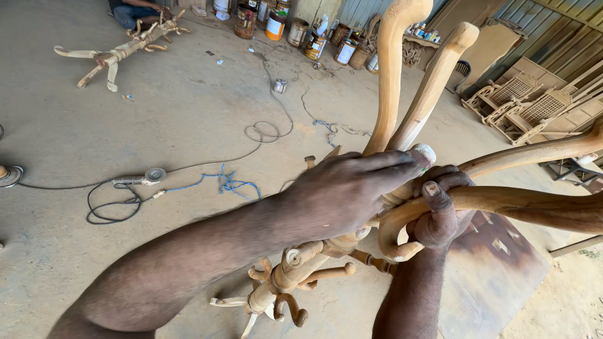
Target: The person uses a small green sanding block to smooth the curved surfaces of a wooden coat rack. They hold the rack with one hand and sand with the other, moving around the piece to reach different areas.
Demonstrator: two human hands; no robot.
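A pale wooden coat stand point(295, 267) lies tilted on the floor, its curved legs point(389, 81) rising toward me and its hooked pegs near the bottom. My left hand point(352, 188) presses flat on the joint where the legs meet the post; a small white and green thing shows at its fingertips. My right hand point(440, 210) is wrapped around a curved leg point(502, 198) just right of that joint. What lies under the left palm is hidden.
An angle grinder point(147, 177) with black cable and blue cord lies on the concrete floor at left. A second coat stand point(119, 53) and a seated person point(135, 9) are far back left. Paint cans point(276, 25) line the back. Wooden chairs point(534, 107) stand right. A brown board point(496, 270) lies below.
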